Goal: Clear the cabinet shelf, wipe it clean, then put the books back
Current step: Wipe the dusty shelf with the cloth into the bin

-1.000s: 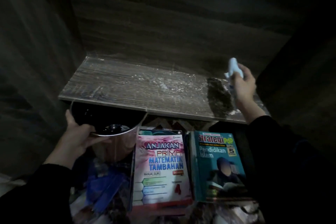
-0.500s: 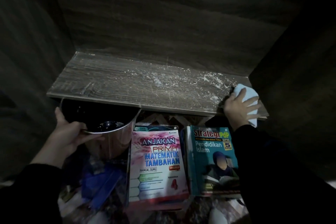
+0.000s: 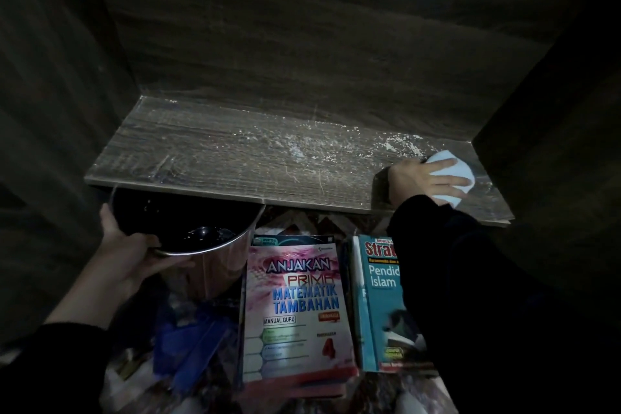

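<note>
The wooden cabinet shelf (image 3: 235, 158) holds no books and is speckled with white dust, thickest toward the right. My right hand (image 3: 420, 180) presses a pale blue cloth (image 3: 452, 168) flat onto the shelf's right end, fingers spread over it. My left hand (image 3: 134, 245) grips the rim of a shiny metal pot (image 3: 198, 245) held just below the shelf's front edge at the left. Two books lie below the shelf: a pink maths book (image 3: 295, 306) and a teal book (image 3: 376, 306), the teal one partly hidden by my right sleeve.
Dark cabinet walls close in on the left (image 3: 50, 111), back and right (image 3: 554, 111). Blue plastic items (image 3: 188, 339) and other clutter lie under the pot, left of the books.
My right hand came down from the raised position and laid the cloth flat on the shelf's right end, then slid slightly back. My left hand keeps holding the pot.
</note>
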